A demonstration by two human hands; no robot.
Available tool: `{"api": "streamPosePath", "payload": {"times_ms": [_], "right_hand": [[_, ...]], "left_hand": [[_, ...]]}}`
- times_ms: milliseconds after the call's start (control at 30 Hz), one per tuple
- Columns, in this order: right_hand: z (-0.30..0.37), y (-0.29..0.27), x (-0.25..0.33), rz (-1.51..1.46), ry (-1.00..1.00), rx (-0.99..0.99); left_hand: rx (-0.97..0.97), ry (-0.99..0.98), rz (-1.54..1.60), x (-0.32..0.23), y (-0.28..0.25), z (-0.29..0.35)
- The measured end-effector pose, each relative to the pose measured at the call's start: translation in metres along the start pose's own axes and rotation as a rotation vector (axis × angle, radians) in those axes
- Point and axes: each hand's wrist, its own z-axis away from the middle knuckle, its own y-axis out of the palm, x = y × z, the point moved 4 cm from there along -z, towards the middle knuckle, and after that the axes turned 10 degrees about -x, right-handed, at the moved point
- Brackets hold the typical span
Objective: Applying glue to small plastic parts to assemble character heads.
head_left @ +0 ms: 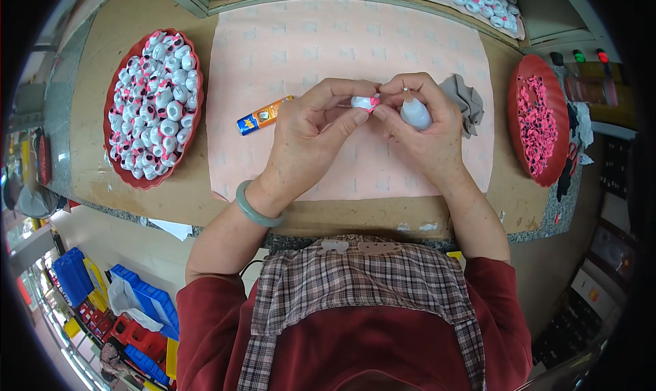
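We hold a small white rounded plastic piece with a pink patch [365,102] over the pale pink cloth mat [287,49], above the middle of it. Our left hand [311,135] pinches the piece between thumb and fingertips. Our right hand [420,128] touches it with thumb and forefinger while the other fingers wrap a small white squeeze bottle with a thin nozzle [414,111]. To do this well, we judge, we should keep the pinch light and steady and keep the bottle upright so nothing drips on the mat.

Counting: one piece in hand, one bottle, one blue-and-orange tube [263,115] lying left of the hands on the mat, one grey rag [466,98] at the mat's right edge. Two red oval trays: left of the mat one [113,97] heaped with white-and-pink pieces, right of it one [557,90] of pink bits, both too many to count.
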Motion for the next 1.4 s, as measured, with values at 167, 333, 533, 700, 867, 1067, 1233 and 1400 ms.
{"api": "streamPosePath", "payload": {"times_ms": [167,333,533,700,867,1067,1233,1400], "right_hand": [[-0.002,-0.003,-0.003,0.037,-0.028,-0.013],[-0.005,0.016,0.013,0.158,-0.229,-0.018],[0.012,0.005,-0.024,0.180,-0.142,-0.062],[0.016,0.022,-0.012,-0.079,0.041,-0.025],[0.012,0.022,0.019,0.037,-0.079,-0.059],[0.015,0.014,0.044,0.068,-0.183,0.028],[0.036,0.029,0.062,0.081,-0.232,0.068],[0.065,0.047,0.082,-0.018,-0.247,0.122]], "left_hand": [[-0.028,-0.004,-0.029,0.004,0.004,-0.004],[-0.112,0.080,-0.136,0.003,-0.010,-0.003],[-0.121,0.002,0.031,-0.001,-0.003,0.009],[-0.210,0.165,-0.030,-0.016,-0.016,0.021],[-0.278,0.293,-0.107,-0.028,-0.016,0.022],[-0.330,0.422,0.070,-0.041,-0.014,0.043],[-0.277,0.374,0.297,-0.035,-0.022,0.068],[-0.251,0.300,0.259,-0.041,-0.035,0.097]]}}
